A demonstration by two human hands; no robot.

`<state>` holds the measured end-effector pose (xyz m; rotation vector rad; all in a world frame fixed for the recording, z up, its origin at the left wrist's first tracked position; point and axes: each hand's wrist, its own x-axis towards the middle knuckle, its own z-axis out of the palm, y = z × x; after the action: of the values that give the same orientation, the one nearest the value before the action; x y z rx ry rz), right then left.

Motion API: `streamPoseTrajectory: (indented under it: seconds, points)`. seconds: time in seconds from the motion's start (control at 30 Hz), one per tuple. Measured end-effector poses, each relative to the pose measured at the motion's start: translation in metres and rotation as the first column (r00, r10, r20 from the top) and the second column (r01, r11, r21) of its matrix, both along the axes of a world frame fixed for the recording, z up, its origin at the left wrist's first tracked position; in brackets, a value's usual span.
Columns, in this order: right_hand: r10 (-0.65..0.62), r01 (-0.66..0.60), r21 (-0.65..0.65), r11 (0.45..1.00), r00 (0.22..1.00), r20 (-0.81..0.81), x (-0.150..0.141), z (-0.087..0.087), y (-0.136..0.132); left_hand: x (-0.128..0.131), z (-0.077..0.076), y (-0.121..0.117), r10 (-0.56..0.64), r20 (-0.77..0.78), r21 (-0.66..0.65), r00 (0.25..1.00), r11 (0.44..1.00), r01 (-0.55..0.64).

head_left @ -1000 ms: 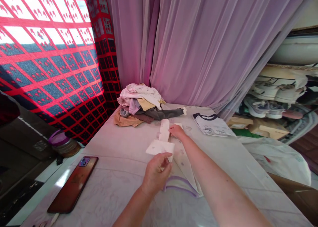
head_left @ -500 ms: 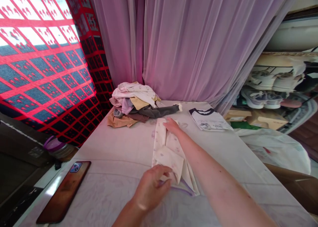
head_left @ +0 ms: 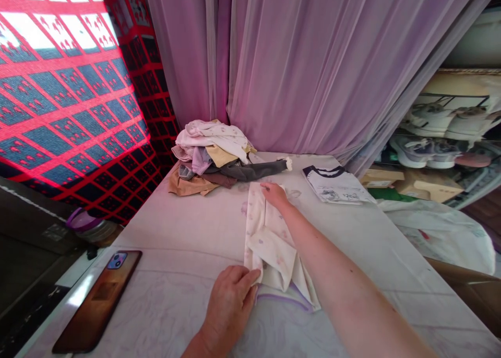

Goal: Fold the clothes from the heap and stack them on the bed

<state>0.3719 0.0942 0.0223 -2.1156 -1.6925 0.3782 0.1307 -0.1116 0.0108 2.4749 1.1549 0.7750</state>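
The L hand (head_left: 230, 301) has been drawn back toward the near end of the cream garment (head_left: 270, 248), and the folded flap has been left lying on it. The L hand is held open, palm down, w/ its fingertips (head_left: 254, 275) laid against the garment's near L edge; nothing is gripped. The R arm is stretched forward along the garment's R side, w/ the R hand (head_left: 274, 195) open and pressed on the far end (no pinch is seen). The garment is folded lengthwise on a white-covered surface (head_left: 176, 233). Beyond it, a heap of clothes (head_left: 211, 159) is piled; to its R, a printed white T-shirt (head_left: 336, 185) is laid flat. To its L, a smartphone (head_left: 97, 300) is set down and, further off, a purple-lidded jar (head_left: 91, 228) stands, contents unclear. Further R, sneakers (head_left: 430, 120) are racked above cardboard boxes (head_left: 426, 188).
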Motion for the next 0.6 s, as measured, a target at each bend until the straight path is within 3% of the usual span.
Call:
streamPoseTrajectory:
  seconds: [0.27,0.43,0.6]
  points:
    - [0.022,-0.021,-0.015,1.0,0.992,0.127,0.001,0.011,-0.005,0.0,-0.01,0.0,-0.005,0.017,0.062,1.0,0.998,0.003]
    - [0.067,-0.063,-0.03,0.998,0.983,0.173,-0.008,0.014,0.021,-0.002,-0.011,0.002,0.026,0.028,0.076,0.999,0.997,-0.028]
    - [0.09,-0.078,-0.078,0.994,0.981,0.171,-0.017,0.015,0.048,-0.005,-0.017,0.006,-0.048,0.005,0.122,0.999,0.991,0.047]
